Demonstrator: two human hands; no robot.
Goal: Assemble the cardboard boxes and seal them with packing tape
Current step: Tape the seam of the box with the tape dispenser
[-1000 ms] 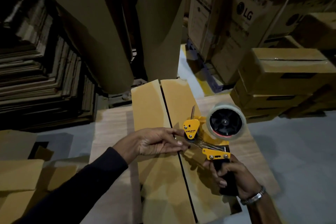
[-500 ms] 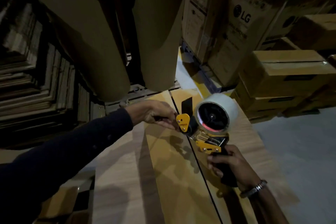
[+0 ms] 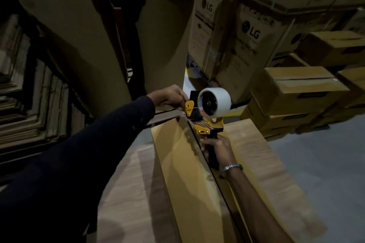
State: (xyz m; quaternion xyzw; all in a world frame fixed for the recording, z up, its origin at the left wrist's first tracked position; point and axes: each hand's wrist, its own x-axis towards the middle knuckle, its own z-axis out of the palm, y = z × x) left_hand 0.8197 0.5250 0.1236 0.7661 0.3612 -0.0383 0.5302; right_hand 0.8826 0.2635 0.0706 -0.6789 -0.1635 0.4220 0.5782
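A brown cardboard box [image 3: 177, 163] lies on a wooden table, its two top flaps meeting at a dark centre seam. My right hand [image 3: 217, 144] grips the black handle of a yellow tape dispenser [image 3: 205, 112] carrying a roll of clear packing tape [image 3: 214, 101]. The dispenser's head sits at the box's far end, over the seam. My left hand [image 3: 169, 95] reaches past that far edge, fingers curled at the dispenser's front; what they pinch is hidden in the dark.
The wooden table [image 3: 128, 193] carries the box. Two big brown paper rolls [image 3: 158, 45] stand behind it. Flattened cardboard is stacked at left [image 3: 29, 104]. LG cartons [image 3: 237, 35] and sealed brown boxes [image 3: 296, 94] fill the right, above grey floor [image 3: 325, 163].
Both hands and the dispenser have travelled along the seam from the box's middle to its far end. My left hand has gone beyond the far edge.
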